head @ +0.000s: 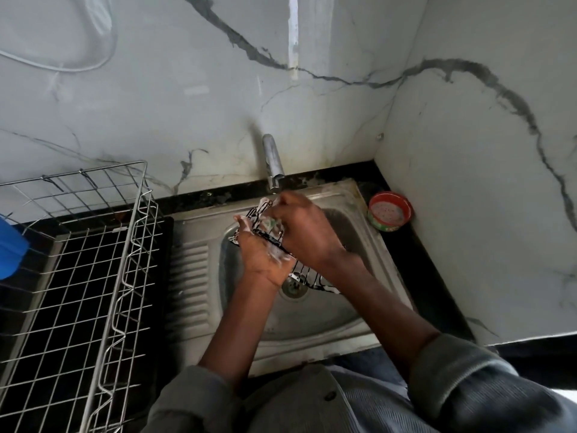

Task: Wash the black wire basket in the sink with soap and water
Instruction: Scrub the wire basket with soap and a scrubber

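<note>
Seen from the head camera, a person in a grey ribbed top leans over a steel sink (315, 323) set into a black counter (437, 295) in a marble-patterned corner. Both hands work a black wire basket (307, 278) held above the basin, just under the spout of a chrome tap (274, 160). The left hand (260, 254) supports the basket from below, palm up and soapy, its grip curled around the wires — suds cling to the palm and fingers. The right hand (304, 228) comes over the top, its grip closed on a small greenish scrubber (270, 225) pressed against the basket's upper part. The basket's lower edge hangs over the drain (293, 287). On the counter to the right of the sink sits a round red-rimmed soap tub (390, 210), near the wall. To the left stands a large steel wire dish rack (93, 260), with something blue (11, 245) at its far left edge — what it is cannot be told.
</note>
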### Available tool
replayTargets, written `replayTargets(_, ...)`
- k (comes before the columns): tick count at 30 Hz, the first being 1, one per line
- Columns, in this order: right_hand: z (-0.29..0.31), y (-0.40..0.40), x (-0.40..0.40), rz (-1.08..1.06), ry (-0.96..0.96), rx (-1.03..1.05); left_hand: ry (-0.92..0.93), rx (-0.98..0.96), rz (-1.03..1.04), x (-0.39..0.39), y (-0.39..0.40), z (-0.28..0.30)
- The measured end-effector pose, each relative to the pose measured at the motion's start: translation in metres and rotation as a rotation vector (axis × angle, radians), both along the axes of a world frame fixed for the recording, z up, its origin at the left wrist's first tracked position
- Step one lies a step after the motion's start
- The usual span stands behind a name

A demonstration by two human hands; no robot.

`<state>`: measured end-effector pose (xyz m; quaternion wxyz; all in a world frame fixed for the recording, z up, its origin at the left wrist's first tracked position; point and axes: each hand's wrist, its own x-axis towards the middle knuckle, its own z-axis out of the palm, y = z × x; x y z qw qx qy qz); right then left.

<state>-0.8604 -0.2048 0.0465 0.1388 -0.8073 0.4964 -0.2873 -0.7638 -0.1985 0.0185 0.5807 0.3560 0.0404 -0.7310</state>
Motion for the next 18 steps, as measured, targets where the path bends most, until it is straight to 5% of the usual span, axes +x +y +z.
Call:
replayTargets(4,0.009,-0.023,-0.014,-0.251,-0.016,0.057,-0.151,0.049,-0.054,-0.01,-0.002,-0.008)
replayTargets(9,0.016,-0.009,0.004,-0.166,0.002,0.039,-0.219,0.072,-0.05,-0.016,-0.003,0.003)
replayTargets(13,0.013,-0.027,-0.004,-0.304,0.018,0.095,-0.339,0.076,-0.085,-0.016,-0.001,0.004)
replayTargets(18,0.007,-0.007,0.013,-0.054,-0.05,0.115,-0.241,0.072,-0.009,-0.005,-0.007,-0.008)
